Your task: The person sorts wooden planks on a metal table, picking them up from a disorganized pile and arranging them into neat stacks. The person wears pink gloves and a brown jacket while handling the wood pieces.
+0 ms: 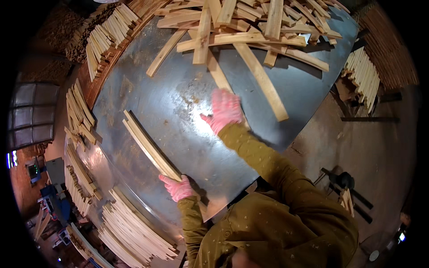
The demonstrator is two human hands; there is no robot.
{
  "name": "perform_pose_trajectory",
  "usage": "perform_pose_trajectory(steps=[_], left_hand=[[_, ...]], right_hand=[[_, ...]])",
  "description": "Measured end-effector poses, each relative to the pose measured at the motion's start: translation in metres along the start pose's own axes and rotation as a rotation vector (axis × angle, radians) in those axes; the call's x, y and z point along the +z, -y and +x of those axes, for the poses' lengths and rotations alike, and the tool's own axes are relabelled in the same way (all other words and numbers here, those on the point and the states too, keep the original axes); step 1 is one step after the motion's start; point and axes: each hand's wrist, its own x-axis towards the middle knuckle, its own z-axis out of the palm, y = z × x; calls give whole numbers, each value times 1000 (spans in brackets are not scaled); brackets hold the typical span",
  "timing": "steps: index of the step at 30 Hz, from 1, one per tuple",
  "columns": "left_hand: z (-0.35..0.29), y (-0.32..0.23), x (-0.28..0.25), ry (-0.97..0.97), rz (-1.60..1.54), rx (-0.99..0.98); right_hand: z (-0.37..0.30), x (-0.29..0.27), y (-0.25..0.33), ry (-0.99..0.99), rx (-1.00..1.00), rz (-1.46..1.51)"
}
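My left hand [179, 188], in a pink glove, is closed around the near end of a small bundle of wooden strips [149, 146]. The bundle slants away to the far left, over the metal tabletop [147, 100]. Farther forward, my right hand [225, 109], gloved alike, lies over a single wooden strip [217, 73]. Its thumb sticks out to the left and the fingers look stretched forward, somewhat blurred. That strip runs from under the pile, beneath my hand, and shows again beside my wrist. Another loose strip [263, 82] lies to the right of it.
A jumbled pile of wooden strips [250, 38] covers the table's far end. Neat stacks of strips [129, 230] stand along the left side, with more strips [79, 111] farther up. At the right, another stack [363, 78] rests on a dark stand beyond the table edge.
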Motion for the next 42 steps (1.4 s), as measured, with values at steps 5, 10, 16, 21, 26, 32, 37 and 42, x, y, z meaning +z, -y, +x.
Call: perform_pose_trajectory(steps=[5, 10, 16, 21, 26, 32, 37, 42], left_hand=[[-8, -7, 20, -512, 224, 329], [-53, -118, 6, 414, -1517, 88], [-46, -148, 24, 532, -1733, -246], [-36, -120, 40, 573, -1657, -160], [-48, -120, 28, 694, -2122, -232], [-42, -101, 7, 1160, -2436, -97], [-48, -84, 4, 1738, -2584, 701], [-97, -39, -20, 1481, -2516, 282]], right_hand=[[-2, 5, -44, 313, 233, 32], [-21, -77, -26, 1142, 1179, 1712], [148, -65, -186, -93, -416, -23], [227, -39, -226, 129, -283, -384], [220, -38, -199, 539, 90, -141], [142, -51, -137, 469, 205, -220], [44, -78, -135, 923, 264, 847], [-28, -51, -117, 1252, 508, 1703]])
